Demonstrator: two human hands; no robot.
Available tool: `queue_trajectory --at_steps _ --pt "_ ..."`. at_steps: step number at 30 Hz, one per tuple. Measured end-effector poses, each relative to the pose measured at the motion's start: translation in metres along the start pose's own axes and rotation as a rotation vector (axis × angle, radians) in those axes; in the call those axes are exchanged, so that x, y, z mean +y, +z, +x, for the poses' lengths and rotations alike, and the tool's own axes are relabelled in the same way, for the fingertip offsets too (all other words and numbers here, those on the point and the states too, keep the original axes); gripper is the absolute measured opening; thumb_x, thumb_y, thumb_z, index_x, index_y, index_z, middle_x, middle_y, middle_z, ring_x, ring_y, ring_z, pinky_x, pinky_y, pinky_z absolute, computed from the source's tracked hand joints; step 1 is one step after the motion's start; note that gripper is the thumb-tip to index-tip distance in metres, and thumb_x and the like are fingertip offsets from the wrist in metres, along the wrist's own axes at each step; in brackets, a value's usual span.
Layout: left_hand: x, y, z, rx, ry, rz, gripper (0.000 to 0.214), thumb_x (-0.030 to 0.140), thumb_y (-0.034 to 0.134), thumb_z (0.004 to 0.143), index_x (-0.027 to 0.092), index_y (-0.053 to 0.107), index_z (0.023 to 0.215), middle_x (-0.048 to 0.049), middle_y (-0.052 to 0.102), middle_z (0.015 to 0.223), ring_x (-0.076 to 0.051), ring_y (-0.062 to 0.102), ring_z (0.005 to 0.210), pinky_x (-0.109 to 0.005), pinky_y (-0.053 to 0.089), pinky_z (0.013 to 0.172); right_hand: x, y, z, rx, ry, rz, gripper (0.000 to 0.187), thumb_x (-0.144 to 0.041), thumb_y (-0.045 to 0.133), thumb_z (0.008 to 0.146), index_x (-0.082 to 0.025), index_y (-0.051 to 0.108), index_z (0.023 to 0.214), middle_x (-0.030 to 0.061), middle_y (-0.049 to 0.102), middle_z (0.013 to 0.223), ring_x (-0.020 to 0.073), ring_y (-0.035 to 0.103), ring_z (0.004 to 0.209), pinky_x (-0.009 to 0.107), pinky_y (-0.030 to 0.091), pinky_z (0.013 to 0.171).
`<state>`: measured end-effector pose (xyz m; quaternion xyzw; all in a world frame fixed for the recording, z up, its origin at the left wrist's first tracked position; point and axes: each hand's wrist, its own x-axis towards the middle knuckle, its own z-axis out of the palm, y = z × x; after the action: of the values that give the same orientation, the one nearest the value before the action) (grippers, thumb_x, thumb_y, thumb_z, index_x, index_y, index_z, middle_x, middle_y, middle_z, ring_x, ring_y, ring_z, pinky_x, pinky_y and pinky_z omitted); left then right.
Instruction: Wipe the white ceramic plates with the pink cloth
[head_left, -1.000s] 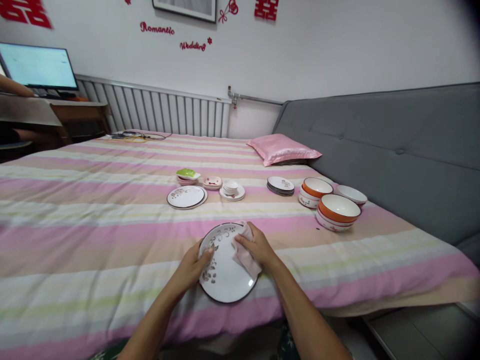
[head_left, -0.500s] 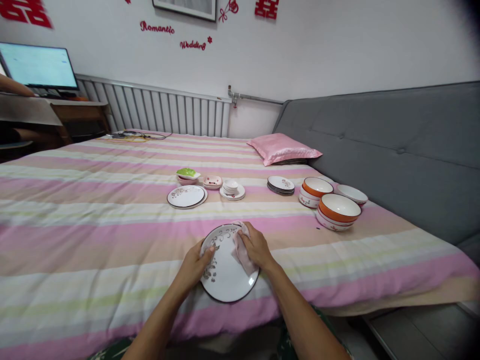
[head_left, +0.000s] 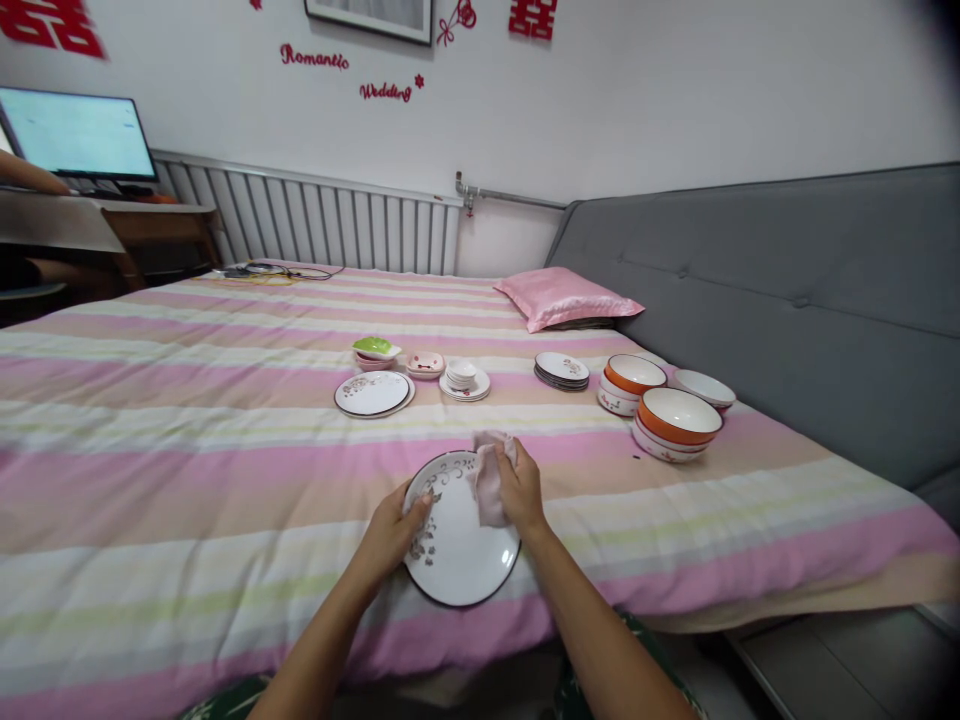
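Observation:
A round white plate [head_left: 461, 560] with a dark rim and a grey-brown floral pattern is held at the bed's near side, its face turned up toward me. My left hand [head_left: 395, 527] grips its left edge, thumb on the face and fingers hidden underneath. In my right hand [head_left: 521, 487] is a pale pink cloth [head_left: 490, 490], bunched between thumb and fingers at the plate's upper right rim. Part of the cloth hangs over the plate's face.
On the striped bedspread [head_left: 187, 470] lie a patterned plate [head_left: 371, 393], a green leaf-shaped dish [head_left: 376, 347], a pink dish [head_left: 425, 365], small white bowls [head_left: 460, 374] on plates, stacked plates [head_left: 562, 369] and orange-banded bowls [head_left: 679, 415]. A pink pillow [head_left: 566, 293] is farther back. Another person's arm [head_left: 30, 174] shows at left.
My right hand has lifted slightly with the cloth and shifted a little right, and the cloth now bunches at the rim. The left hand and plate have barely moved.

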<state>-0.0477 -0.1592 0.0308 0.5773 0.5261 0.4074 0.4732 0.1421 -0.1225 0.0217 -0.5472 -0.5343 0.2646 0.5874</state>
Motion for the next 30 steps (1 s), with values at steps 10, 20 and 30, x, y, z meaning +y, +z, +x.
queue_trajectory --at_steps 10,20,30 --pt "-0.011 0.004 0.005 0.032 -0.073 -0.032 0.051 0.045 0.057 0.073 0.009 0.059 0.108 -0.0099 0.072 0.083 -0.027 0.066 0.076 -0.034 0.05 0.064 -0.006 0.012 -0.02 -0.215 -0.248 -0.216 0.039 -0.033 0.037 0.09 -0.023 0.051 0.125 0.0052 0.05 0.133 0.0206 0.039 0.127 0.038 0.027 0.105" --pt "-0.018 0.002 0.012 0.068 -0.078 0.02 0.051 0.046 0.052 0.075 0.007 0.063 0.106 -0.0165 0.07 0.1 -0.032 0.064 0.091 -0.039 0.049 0.076 -0.003 0.022 -0.037 -0.566 -0.295 -0.69 0.062 -0.046 0.034 0.091 -0.017 0.02 0.144 0.0105 0.009 0.151 0.0244 0.006 0.139 0.046 0.01 0.111" --pt "-0.021 0.003 0.011 0.069 -0.108 0.03 0.056 0.05 0.049 0.075 0.007 0.063 0.108 -0.0156 0.07 0.099 -0.031 0.065 0.088 -0.037 0.05 0.07 0.0 0.018 -0.036 -0.683 -0.307 -0.684 0.067 -0.05 0.033 0.09 -0.017 0.015 0.145 0.0087 0.006 0.151 0.0235 0.002 0.139 0.046 0.006 0.112"
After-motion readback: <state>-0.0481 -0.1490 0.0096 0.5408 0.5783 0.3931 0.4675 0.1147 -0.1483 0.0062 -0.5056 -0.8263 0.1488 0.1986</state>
